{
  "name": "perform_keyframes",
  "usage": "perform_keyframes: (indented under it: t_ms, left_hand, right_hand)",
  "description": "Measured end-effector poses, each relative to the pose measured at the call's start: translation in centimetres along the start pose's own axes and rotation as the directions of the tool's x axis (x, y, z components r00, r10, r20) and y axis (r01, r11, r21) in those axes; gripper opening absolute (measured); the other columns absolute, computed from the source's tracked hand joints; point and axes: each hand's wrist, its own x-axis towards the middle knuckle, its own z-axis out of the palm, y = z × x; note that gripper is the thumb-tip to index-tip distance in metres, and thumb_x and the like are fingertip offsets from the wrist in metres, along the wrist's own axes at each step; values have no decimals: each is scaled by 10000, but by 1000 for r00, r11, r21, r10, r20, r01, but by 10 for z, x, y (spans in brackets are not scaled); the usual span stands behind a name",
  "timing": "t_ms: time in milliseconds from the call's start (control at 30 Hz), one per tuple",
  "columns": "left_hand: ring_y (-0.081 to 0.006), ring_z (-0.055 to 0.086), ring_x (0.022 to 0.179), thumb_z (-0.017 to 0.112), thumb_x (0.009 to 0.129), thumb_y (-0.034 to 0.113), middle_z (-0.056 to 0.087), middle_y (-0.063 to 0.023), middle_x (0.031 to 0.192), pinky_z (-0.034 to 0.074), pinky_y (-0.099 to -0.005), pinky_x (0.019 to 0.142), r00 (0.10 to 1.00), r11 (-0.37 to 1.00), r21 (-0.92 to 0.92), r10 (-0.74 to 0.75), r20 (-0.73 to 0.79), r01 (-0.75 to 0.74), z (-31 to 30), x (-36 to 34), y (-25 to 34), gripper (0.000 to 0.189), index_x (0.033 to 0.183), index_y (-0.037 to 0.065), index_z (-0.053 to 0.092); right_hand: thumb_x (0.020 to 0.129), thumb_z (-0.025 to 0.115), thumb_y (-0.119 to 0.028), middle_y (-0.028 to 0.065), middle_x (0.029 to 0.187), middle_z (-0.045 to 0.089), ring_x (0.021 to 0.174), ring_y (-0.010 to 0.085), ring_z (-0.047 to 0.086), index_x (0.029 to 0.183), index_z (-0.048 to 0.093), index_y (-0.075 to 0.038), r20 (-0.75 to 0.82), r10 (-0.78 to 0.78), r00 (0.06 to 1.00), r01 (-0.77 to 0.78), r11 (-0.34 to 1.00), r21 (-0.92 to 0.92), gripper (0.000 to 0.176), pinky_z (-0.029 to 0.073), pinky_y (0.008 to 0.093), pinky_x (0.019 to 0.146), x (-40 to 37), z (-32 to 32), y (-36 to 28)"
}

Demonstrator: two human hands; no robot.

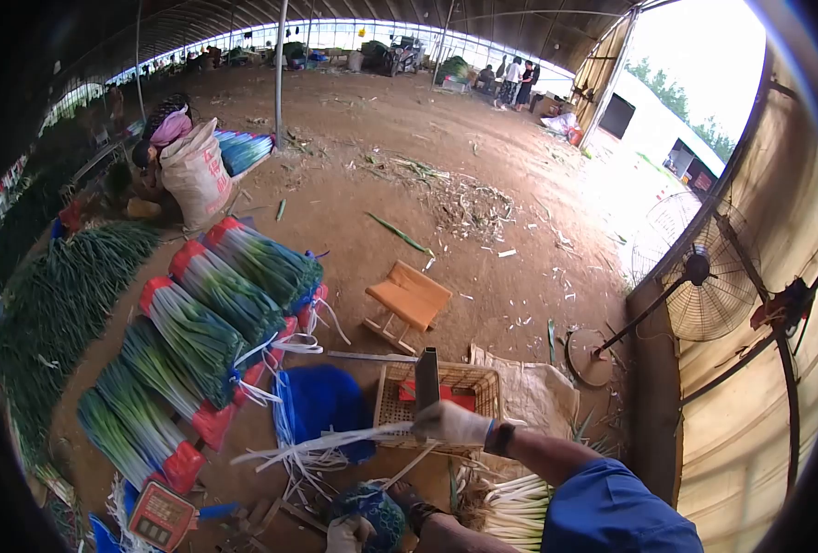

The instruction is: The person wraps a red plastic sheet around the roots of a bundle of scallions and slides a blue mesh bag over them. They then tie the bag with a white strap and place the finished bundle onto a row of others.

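Note:
My right hand [451, 425], in a white glove, is closed on a knife with a broad dark blade [427, 373], held upright over a yellow plastic crate [487, 387]. A bunch of white tie strips [335, 441] runs leftward from beside this hand. At the bottom edge my left hand [346, 533], also gloved, is closed against a blue-green mesh-wrapped bundle [381, 518]; its fingers are partly hidden. Peeled scallions [518, 509] with white stalks lie beneath my right arm. Inside the crate is something red [462, 400].
Tied scallion bundles [192, 323] with red wraps lie in a row at left, beside a loose green heap [68, 286]. Near them are a red scale [162, 516], a blue bag [326, 405] and an orange stool [409, 300]. A fan [698, 267] stands right; a person [165, 129] crouches behind a sack [197, 175].

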Motion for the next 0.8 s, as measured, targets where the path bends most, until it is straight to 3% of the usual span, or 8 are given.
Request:
perform_keyframes:
  t_ms: [67,167,200,267,333,467,667,800]
  left_hand:
    - [-132,556,659,590,1022,62,604,32,731,472,-277,636,911,901,306,372,-178,-308,-1,-2,25,218,821,62,673]
    - [-138,560,646,582,971,27,577,36,710,481,-280,644,781,806,-527,-503,-371,270,2,-7,55,195,796,73,653]
    - [-149,556,620,586,951,46,576,27,698,495,-294,640,795,947,283,53,-604,152,11,-8,61,189,778,88,652]
    - [-150,560,629,583,967,83,576,21,698,501,-301,647,715,903,-404,-380,-586,149,8,9,10,190,800,80,674]
    - [-133,564,645,594,1020,180,596,10,710,489,-287,646,629,344,-935,-747,-215,90,11,16,47,264,812,56,699]
    - [-133,567,661,621,1068,323,655,1,745,464,-295,624,533,571,-800,-742,-405,186,41,26,171,378,822,51,714]
    - [-404,713,894,698,992,422,746,-190,942,551,-465,816,624,905,-383,-409,-666,184,52,13,67,459,1030,-34,733]
    - [-377,685,702,530,1105,317,703,-158,700,506,-524,688,670,894,170,-172,-722,413,51,15,66,494,752,-3,660]
  right_hand:
    - [993,690,-231,185,895,749,807,369,727,1062,778,-83,143,93,985,-47,953,-299,186,586,468,753,-25,48,26]
    - [979,662,-329,177,955,747,883,366,723,1099,748,-128,473,126,872,104,897,-430,249,570,495,779,-80,143,77]
    - [980,662,-331,176,957,746,885,366,723,1103,747,-130,530,148,835,108,900,-422,251,571,496,782,-94,169,89]
    - [980,661,-335,173,961,745,889,365,723,1111,744,-133,579,177,796,102,903,-417,255,571,497,788,-101,197,89]
    - [981,660,-339,169,965,745,893,364,723,1120,742,-137,598,176,782,105,908,-405,258,571,497,793,-99,217,92]
    - [982,659,-348,163,973,743,901,363,723,1136,737,-145,644,124,755,163,916,-367,266,571,499,805,-81,250,87]
    - [984,657,-360,154,985,740,913,361,722,1160,730,-156,708,21,706,268,918,-294,279,572,502,823,-56,305,71]
    - [985,655,-368,148,993,739,922,359,722,1176,725,-163,750,-51,659,341,909,-238,289,572,504,834,-60,354,55]
